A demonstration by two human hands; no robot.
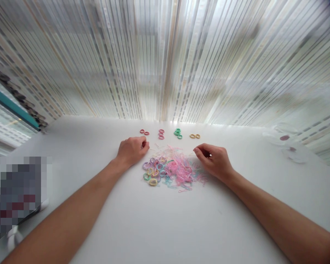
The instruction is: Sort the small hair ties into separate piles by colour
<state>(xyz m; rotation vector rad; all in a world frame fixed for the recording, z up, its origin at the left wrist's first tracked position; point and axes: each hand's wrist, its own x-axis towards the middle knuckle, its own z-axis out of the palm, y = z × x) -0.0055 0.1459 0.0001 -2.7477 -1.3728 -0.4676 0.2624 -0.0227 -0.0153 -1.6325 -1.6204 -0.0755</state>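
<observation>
A loose pile of pink and pale blue elastic bands (178, 167) lies on the white table (143, 223). Thicker coloured hair ties (154, 170) are heaped at its left side. Behind the pile, small groups stand in a row: red ties (144, 132), rose ties (161, 134), green ties (178, 132) and yellow ties (194, 136). My left hand (133, 150) is closed at the pile's upper left; what its fingers hold is too small to name. My right hand (213, 157) pinches at the pile's upper right, with something thin and pale at its fingertips.
Clear round lids or dishes (293, 154) lie at the far right. A pixelated dark object (19, 198) and a white item (14, 238) are at the left edge. A striped curtain (165, 66) hangs behind the table.
</observation>
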